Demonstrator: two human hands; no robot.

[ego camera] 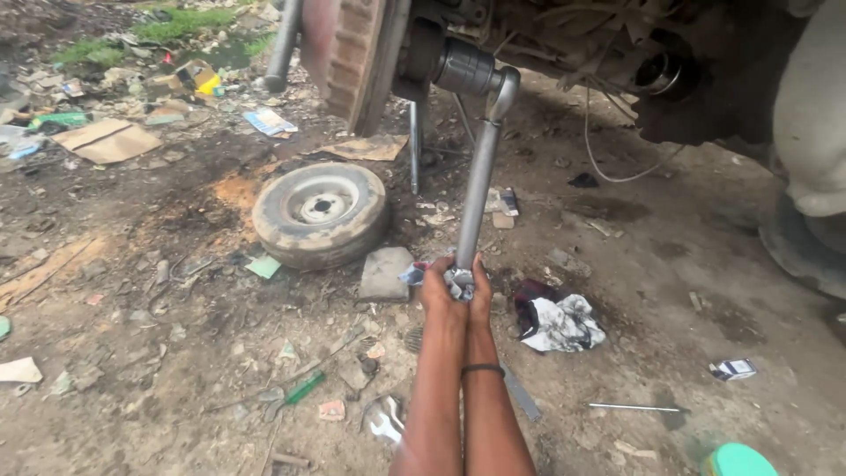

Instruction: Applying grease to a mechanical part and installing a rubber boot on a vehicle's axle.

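Note:
A long grey metal wrench handle [478, 189] runs down from a large socket [465, 68] fitted on the hub beside a rusty brake disc [357, 55] under a vehicle. Both my hands clasp the handle's lower end, which is wrapped in a bit of cloth. My left hand [438, 288] and my right hand [481, 292] press together around it, arms stretched out straight. A black band sits on my right wrist.
A small wheel [320, 212] lies flat on the dirt left of the handle. A crumpled rag [560, 322], a flat stone [384, 272], a green-handled screwdriver [300, 390], a thin rod [633, 407] and scattered litter lie around. A jack stand leg [414, 145] stands under the hub.

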